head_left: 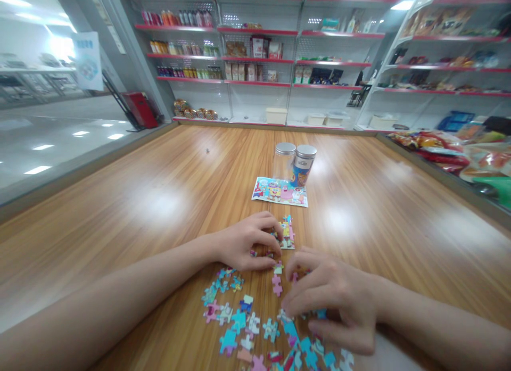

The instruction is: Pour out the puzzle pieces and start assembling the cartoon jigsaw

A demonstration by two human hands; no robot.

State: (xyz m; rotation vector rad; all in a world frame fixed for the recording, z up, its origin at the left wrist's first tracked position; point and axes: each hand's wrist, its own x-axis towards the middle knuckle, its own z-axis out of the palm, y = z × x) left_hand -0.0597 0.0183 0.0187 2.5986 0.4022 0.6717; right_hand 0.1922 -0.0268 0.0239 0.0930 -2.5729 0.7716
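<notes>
My left hand [251, 240] reaches over the left side of a small assembled section of jigsaw puzzle [286, 232]. Its fingers are curved and apart, and the thumb tip is by a green and pink puzzle piece [278, 268]. Just below that lies a pink puzzle piece [277, 285]. Over the loose pieces on the right is my right hand [333, 291], fingers spread and bent downward; it hides some pieces beneath it. Loose puzzle pieces [238, 320], mostly blue, white and pink, lie scattered in front of me. I see nothing held in either hand.
Beyond the hands lies a cartoon picture card [279, 193]. A clear jar [284, 163] and a labelled jar [304, 166], both silver-lidded, stand at its far edge. Packaged goods [439, 153] are along the right of the wooden table [159, 200]. Stocked shelves [255, 59] stand behind.
</notes>
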